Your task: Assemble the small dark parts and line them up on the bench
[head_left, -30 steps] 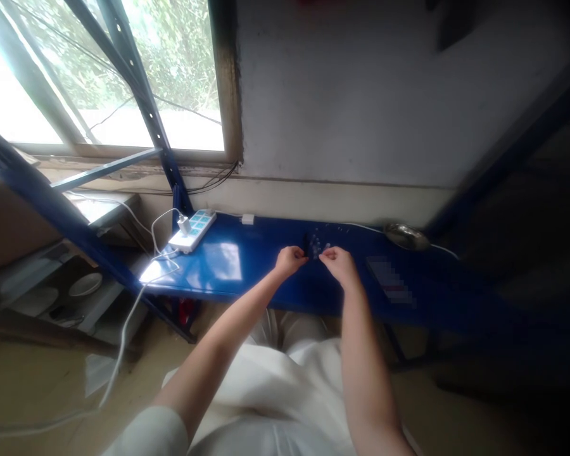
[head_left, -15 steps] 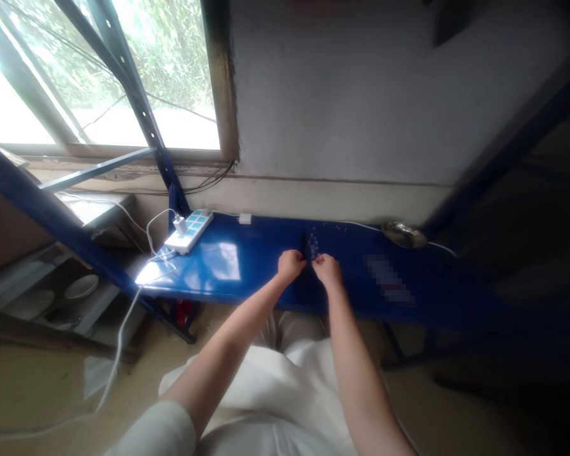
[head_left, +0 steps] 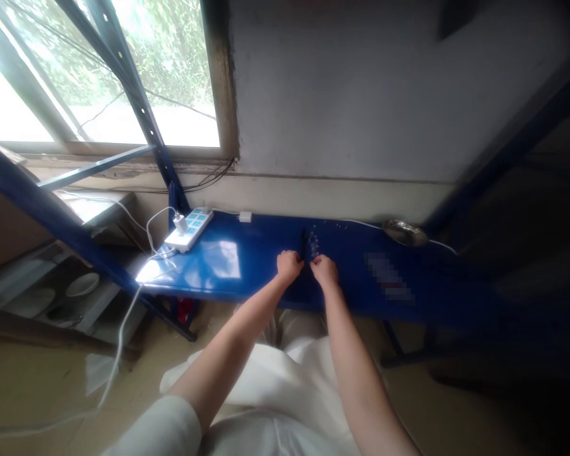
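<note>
The left grip [head_left: 289, 265] is at the near end of a narrow black strip [head_left: 303, 242], fingers curled; whether it clasps the strip cannot be determined. The right grip [head_left: 325, 271] is just beside it, thumb and fingers drawn together at the near end of a cluster of small clear pieces [head_left: 313, 240]; whether a piece is pinched cannot be determined. The strip and the cluster lie side by side on the blue bench [head_left: 266, 240], extending away from both grips. A few tiny pale bits [head_left: 342, 226] lie beyond the right grip, near the back edge. Right of that grip is a pixelated flat item [head_left: 388, 277], with a shiny metal dish [head_left: 405, 232] farther beyond. Well left of the left grip is a white power strip [head_left: 190, 231] bearing a white plug [head_left: 180, 223]; a small white adapter [head_left: 245, 217] lies between, towards the wall.
</note>
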Motion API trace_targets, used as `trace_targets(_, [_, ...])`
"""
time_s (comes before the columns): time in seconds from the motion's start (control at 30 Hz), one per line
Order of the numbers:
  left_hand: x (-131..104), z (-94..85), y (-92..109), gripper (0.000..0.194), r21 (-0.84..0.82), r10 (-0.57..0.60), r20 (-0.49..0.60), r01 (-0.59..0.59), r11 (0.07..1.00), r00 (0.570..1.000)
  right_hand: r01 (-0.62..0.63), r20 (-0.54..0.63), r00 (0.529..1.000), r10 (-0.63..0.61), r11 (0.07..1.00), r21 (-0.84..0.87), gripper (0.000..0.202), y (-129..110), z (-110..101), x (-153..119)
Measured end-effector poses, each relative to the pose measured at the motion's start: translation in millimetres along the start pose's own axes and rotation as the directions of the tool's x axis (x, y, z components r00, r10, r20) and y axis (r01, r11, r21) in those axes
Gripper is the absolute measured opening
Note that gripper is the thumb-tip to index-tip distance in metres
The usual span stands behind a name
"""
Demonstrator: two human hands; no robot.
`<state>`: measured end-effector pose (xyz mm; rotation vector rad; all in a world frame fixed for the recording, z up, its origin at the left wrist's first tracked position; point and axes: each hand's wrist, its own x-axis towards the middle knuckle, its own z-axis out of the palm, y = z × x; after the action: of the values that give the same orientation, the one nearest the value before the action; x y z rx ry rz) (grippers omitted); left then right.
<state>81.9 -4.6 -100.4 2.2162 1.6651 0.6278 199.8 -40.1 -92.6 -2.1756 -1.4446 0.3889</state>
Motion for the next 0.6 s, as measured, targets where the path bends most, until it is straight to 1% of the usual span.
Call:
trace_targets(0.13, [-1.9, -2.4, 0.0, 0.020, 0.002, 0.005, 0.000, -0.005, 1.000, 1.000, 0.001, -0.017, 1.000, -0.001, 1.000, 0.003, 0.016, 2.2, 1.2, 0.5])
trace_targets(0.23, [-8.1, -6.8, -2.1, 0.024, -0.008, 0.023, -0.018, -0.023, 1.000, 1.000, 0.007, -0.035, 0.999, -0.007, 1.000, 0.019, 0.016, 4.9, 3.0, 0.4])
trace_targets(0.3, [-14.4, -10.1, -4.1, 0.028, -0.008, 0.066, -0.049, -0.066, 0.998, 0.997, 0.007, -0.049, 0.999, -0.005, 0.999, 0.032, 0.016, 6.8, 5.0, 0.0])
trace_targets(0.43, [-27.4, -16.8, -6.5, 0.037, 0.046, 0.211, -0.097, -0.207, 0.977, 0.973, 0.006, -0.078, 0.997, -0.002, 0.998, 0.062, 0.019, 9.8, 10.2, -1.4])
trace_targets(0.5, [-32.1, -19.5, -6.4, 0.042, 0.090, 0.262, -0.085, -0.255, 0.963, 0.961, 0.010, -0.091, 0.996, -0.003, 0.997, 0.073, 0.021, 10.8, 12.6, -2.5])
trace_targets(0.6, [-35.7, -21.4, -5.0, 0.048, 0.131, 0.304, -0.033, -0.297, 0.946, 0.952, 0.014, -0.124, 0.992, -0.003, 0.996, 0.089, 0.023, 11.5, 15.6, -4.2])
